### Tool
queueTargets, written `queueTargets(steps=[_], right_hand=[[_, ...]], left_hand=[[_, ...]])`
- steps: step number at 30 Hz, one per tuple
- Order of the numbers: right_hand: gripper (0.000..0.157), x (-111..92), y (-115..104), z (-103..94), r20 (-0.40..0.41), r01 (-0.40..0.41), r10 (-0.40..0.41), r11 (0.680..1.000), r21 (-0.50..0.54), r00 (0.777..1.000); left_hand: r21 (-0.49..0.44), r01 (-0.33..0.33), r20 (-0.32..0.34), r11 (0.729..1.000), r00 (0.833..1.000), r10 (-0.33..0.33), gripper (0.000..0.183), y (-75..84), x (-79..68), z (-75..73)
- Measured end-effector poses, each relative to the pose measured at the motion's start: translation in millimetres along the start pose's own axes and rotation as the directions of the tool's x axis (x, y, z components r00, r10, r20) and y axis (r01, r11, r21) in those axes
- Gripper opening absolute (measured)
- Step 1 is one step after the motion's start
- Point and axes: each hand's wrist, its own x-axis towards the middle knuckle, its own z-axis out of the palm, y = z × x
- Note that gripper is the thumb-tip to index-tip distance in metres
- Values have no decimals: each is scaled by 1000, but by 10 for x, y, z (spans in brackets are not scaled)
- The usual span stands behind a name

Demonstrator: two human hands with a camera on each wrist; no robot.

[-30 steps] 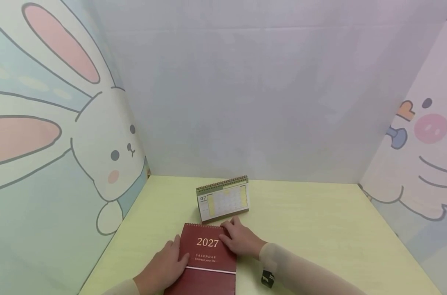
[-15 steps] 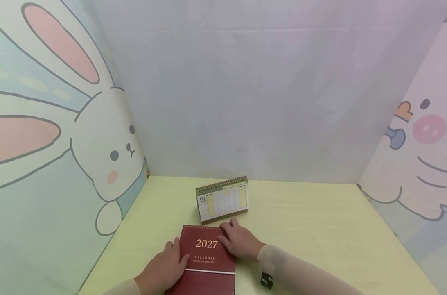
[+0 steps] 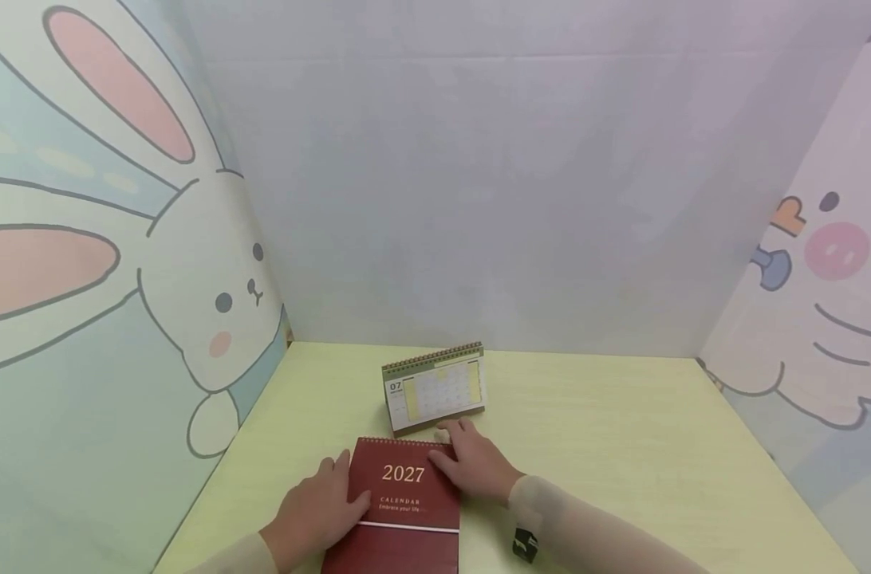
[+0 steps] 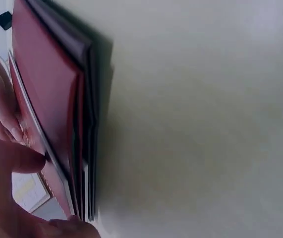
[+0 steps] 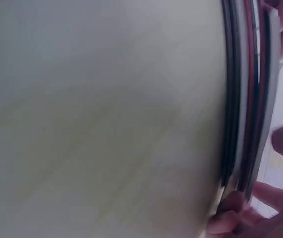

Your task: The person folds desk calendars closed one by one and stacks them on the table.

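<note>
A dark red 2027 desk calendar with a spiral along its top edge lies folded flat on the table. My left hand grips its left side, thumb on the cover and fingers along the edge. At the upper right corner, my right hand holds the calendar with its thumb over the cover and its fingers around the corner. Several dark and red layers show along the edge in the right wrist view. In the left wrist view, the left thumb presses near the white band across the red cover.
Just behind the red calendar stands a small white-and-green spiral desk calendar, open at page 07. The pale yellow table reaches to a plain back curtain. Cartoon-printed curtains hang at both sides.
The right hand's fingers have shifted slightly outward and forward at the top corner. My left hand has slid a little along the left edge. The red calendar has moved slightly toward me.
</note>
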Motion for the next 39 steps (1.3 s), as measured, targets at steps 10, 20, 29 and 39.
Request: queueTargets(steps=[10, 20, 29, 39], right_hand=[[32, -18, 313, -339, -275, -67, 117, 981, 183, 954], [67, 135, 561, -517, -275, -59, 198, 895, 443, 941], [90, 192, 585, -530, -109, -90, 173, 842, 532, 979], [86, 281, 488, -481, -60, -59, 112, 822, 567, 992]], left_hand=[[-209, -73, -176, 975, 984, 36, 66, -136, 394, -234], [-584, -161, -154, 796, 984, 86, 73, -41, 798, -322], [-691, -166, -86, 703, 985, 148, 84, 91, 952, -312], [-743, -159, -28, 650, 978, 208, 85, 227, 846, -368]])
